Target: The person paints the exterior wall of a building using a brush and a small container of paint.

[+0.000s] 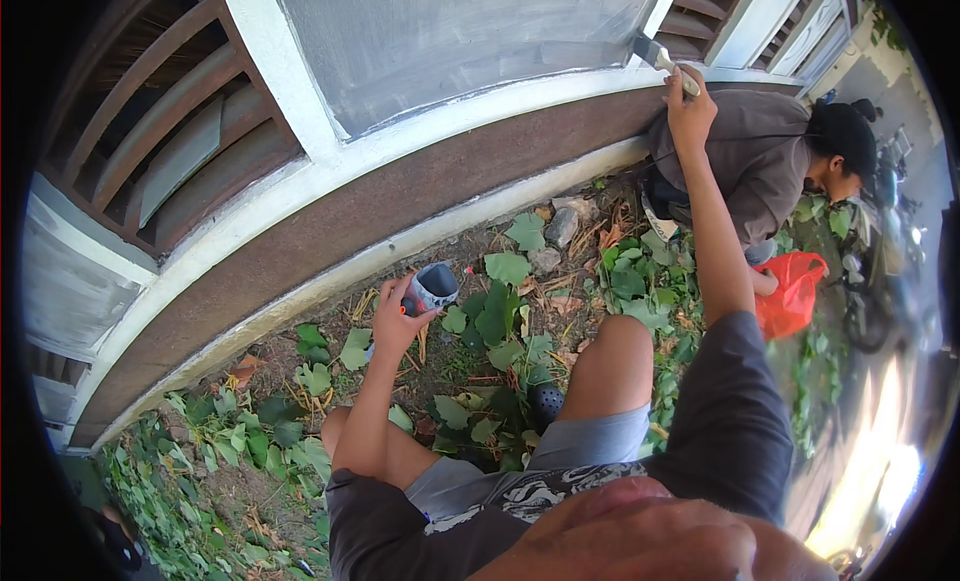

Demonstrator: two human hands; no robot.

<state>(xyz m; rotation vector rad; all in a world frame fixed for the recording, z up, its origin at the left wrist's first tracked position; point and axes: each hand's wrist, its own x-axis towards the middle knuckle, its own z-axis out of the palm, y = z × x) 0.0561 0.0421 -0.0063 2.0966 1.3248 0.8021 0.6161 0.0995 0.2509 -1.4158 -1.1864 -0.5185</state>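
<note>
My right hand is raised to the wall and grips a paintbrush whose bristles touch the white sill at the edge of the pale painted panel. My left hand reaches forward and low, holding a small grey paint can tilted just above the dirt at the foot of the wall. I am crouched, both bare knees bent beneath me, over leafy ground.
Another person in a grey shirt crouches at the right beside the wall, near an orange plastic bag. Brown louvered shutters flank the panel. Green vines, dry leaves and stones cover the ground.
</note>
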